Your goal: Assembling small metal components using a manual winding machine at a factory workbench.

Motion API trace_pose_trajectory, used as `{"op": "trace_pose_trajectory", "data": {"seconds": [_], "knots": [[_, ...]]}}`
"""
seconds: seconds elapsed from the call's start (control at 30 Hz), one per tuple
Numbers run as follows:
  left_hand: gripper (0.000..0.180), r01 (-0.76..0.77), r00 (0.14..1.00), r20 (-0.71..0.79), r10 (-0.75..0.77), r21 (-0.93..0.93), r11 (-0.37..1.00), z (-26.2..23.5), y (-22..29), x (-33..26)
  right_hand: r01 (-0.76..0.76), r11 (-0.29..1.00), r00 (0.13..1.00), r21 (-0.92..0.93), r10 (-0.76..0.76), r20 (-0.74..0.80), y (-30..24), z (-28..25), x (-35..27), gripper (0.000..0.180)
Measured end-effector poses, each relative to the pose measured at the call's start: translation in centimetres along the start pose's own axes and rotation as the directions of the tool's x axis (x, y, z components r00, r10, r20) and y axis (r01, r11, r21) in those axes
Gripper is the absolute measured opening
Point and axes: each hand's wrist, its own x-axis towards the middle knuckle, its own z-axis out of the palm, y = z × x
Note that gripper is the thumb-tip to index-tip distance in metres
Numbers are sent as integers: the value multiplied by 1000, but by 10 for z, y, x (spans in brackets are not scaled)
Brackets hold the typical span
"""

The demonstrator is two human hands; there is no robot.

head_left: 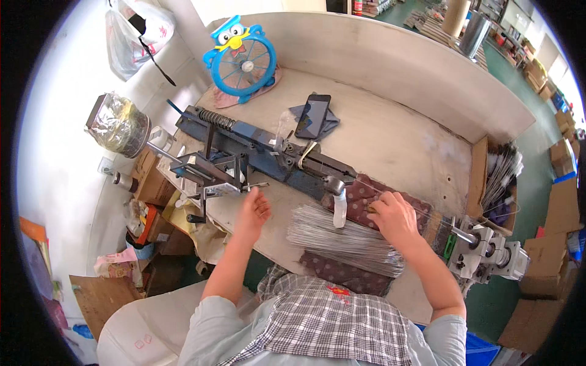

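My left hand (pixel 254 213) has its fingers curled, beside the end of a metal bracket fixture (pixel 221 188) on the bench; what its fingertips touch is too small to tell. My right hand (pixel 397 218) is closed, its thumb and fingertips together around a small yellowish thing I cannot make out. Below it lies a thick bundle of thin metal wires (pixel 339 239) on a brown dotted cloth (pixel 348 274). Between my hands stands a lever handle (pixel 340 209) wrapped in white. A long dark bench machine (pixel 265 146) with a spring runs behind the fixture.
A phone (pixel 314 116) lies on a dark cloth beyond the machine. A blue cartoon fan (pixel 245 67) stands at the back left. At the right edge sits a motor unit (pixel 491 251), with a cardboard box (pixel 479 177) of wires behind it. A plastic-wrapped lamp (pixel 122 125) juts in from the left.
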Motion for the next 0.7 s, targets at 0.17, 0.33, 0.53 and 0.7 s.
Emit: {"op": "trace_pose_trajectory", "data": {"seconds": [0.17,0.33,0.53,0.7], "knots": [[32,74,996,52,-68,-121,990,-24,18,4,-147,989,986,-31,149,69,0,-2,6,19],[20,17,1000,28,-11,-213,977,-23,7,9,-352,935,899,-39,349,265,1,-13,7,25],[14,-138,990,5,143,-209,968,3,-20,2,-243,968,935,68,215,282,0,-42,-17,20],[13,-99,907,417,64,63,993,107,-38,-86,-137,931,985,337,165,-57,-3,-81,-6,21]]}}
